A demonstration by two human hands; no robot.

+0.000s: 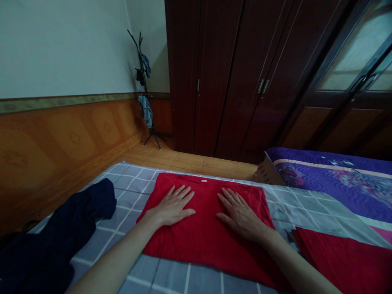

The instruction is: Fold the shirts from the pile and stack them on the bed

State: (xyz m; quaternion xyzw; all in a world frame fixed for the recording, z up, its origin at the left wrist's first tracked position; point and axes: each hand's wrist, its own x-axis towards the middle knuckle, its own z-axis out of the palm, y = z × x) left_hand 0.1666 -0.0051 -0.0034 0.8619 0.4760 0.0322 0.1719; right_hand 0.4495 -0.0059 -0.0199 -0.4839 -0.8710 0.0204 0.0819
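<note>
A red shirt (205,241) lies flat and folded into a rough rectangle, with a small white label at its far edge. My left hand (174,206) rests palm down on its left part, fingers spread. On the right part lies my right hand (240,214), also palm down with fingers apart. Neither hand grips the cloth. Under the shirt is a grey checked bedsheet (122,220) with white lines.
A crumpled dark blue garment (76,220) lies at left, and another folded red garment (346,261) at right. Beyond are a purple quilt (312,175), a dark wooden wardrobe (214,81) and a black coat stand (143,81) holding a few items.
</note>
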